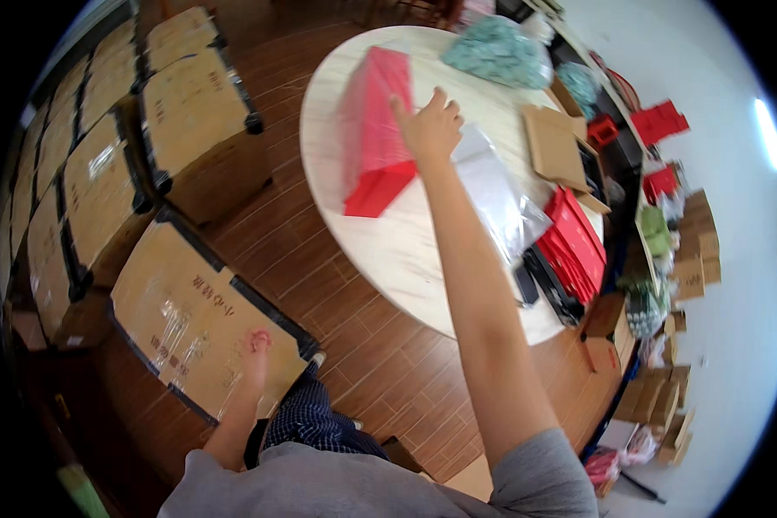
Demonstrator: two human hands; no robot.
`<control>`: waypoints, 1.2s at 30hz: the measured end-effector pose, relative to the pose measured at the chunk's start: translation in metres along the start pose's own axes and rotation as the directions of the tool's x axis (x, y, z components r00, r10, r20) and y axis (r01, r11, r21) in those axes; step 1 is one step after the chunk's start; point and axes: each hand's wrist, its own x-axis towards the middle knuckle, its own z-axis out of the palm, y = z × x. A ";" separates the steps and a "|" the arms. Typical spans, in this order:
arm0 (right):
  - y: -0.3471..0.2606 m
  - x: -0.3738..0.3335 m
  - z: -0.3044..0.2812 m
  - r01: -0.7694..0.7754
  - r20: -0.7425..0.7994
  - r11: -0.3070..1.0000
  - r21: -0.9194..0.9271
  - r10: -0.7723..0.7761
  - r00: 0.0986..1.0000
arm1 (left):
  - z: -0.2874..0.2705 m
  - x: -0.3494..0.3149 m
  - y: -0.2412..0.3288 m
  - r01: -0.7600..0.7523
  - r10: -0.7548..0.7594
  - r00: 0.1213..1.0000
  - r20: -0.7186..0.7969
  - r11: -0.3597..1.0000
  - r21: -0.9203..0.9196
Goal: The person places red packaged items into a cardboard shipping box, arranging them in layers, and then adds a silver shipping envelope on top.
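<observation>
My right hand (434, 129) reaches out over the round white table with its fingers spread and nothing in it. Just left of it lies a long red item (384, 181), partly covered by a clear plastic bag. Right of my wrist is a pile of clear plastic bags (489, 186), partly hidden by my forearm. My left hand (258, 342) is low, over a large taped cardboard box (190, 302). Its fingers look curled in, and whatever they may hold is too small to make out.
On the table (354, 246), red folded bags (576, 246) lie by a black tray, with an open cardboard box (552, 142) behind. A bag of pale green items (496, 52) sits at the far edge. Stacked cartons (190, 112) fill the left. Shelves with boxes (691, 259) line the right wall.
</observation>
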 end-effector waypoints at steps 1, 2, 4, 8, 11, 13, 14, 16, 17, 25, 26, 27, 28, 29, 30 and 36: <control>-0.005 0.012 0.023 0.026 0.022 1.000 0.008 -0.026 0.999 | -0.003 -0.016 -0.008 0.008 -0.008 1.000 -0.030 1.000 -0.015; -0.006 0.029 0.046 -0.064 0.056 0.988 -0.138 0.072 0.996 | 0.004 -0.028 -0.002 0.124 -0.126 0.990 -0.060 0.991 -0.045; -0.013 0.036 0.071 -0.126 0.105 0.956 -0.265 0.159 0.982 | 0.006 -0.044 0.004 0.241 -0.250 0.961 -0.122 0.967 -0.082; -0.003 0.033 0.068 -0.236 0.400 0.920 -0.313 0.353 0.846 | 0.008 -0.054 0.011 0.388 -0.409 0.910 -0.071 0.899 -0.203; 0.008 0.011 0.053 -0.181 0.401 0.946 -0.270 0.281 0.872 | 0.019 -0.013 0.018 0.389 -0.382 0.921 0.076 0.911 -0.136; 0.026 -0.017 0.033 -0.151 0.418 0.968 -0.199 0.223 0.881 | 0.047 0.016 0.029 0.296 -0.272 0.953 0.135 0.930 -0.217; 0.037 -0.030 0.012 -0.171 0.447 0.972 -0.161 0.226 0.865 | 0.062 0.031 0.044 0.234 -0.197 0.970 0.145 0.917 -0.322; 0.056 -0.059 -0.041 -0.198 0.492 0.979 -0.056 0.200 0.848 | 0.091 0.063 0.079 0.348 -0.290 0.926 0.242 0.903 -0.252; 0.065 -0.077 -0.069 -0.256 0.516 0.963 0.084 0.177 0.838 | 0.103 0.079 0.093 0.404 -0.301 0.890 0.343 0.868 -0.287; 0.140 -0.336 -0.322 -0.781 0.480 0.357 0.512 0.635 0.605 | 0.224 -0.039 0.156 0.651 -0.398 0.303 0.866 0.750 0.117; 0.143 -0.387 -0.337 -0.752 0.393 0.313 0.579 0.701 0.595 | 0.229 -0.060 0.143 0.618 -0.442 0.214 0.871 0.752 0.230; 0.136 -0.428 -0.356 -0.751 0.354 0.222 0.622 0.776 0.523 | 0.233 -0.081 0.129 0.549 -0.555 0.098 0.826 0.723 0.420; 0.120 -0.475 -0.369 -0.721 0.281 0.176 0.670 0.838 0.467 | 0.231 -0.102 0.117 0.444 -0.663 -0.012 0.749 0.667 0.598; 0.106 -0.519 -0.379 -0.699 0.220 0.123 0.705 0.898 0.380 | 0.232 -0.127 0.109 0.355 -0.695 -0.087 0.714 0.648 0.674; 0.089 -0.563 -0.387 -0.664 0.164 0.076 0.743 0.942 0.292 | 0.230 -0.156 0.103 0.236 -0.693 -0.188 0.696 0.656 0.717; -0.022 -0.783 -0.379 -0.527 -0.209 0.140 0.838 0.975 -0.074 | 0.238 -0.345 0.071 -0.336 -0.706 -0.562 0.430 0.671 0.661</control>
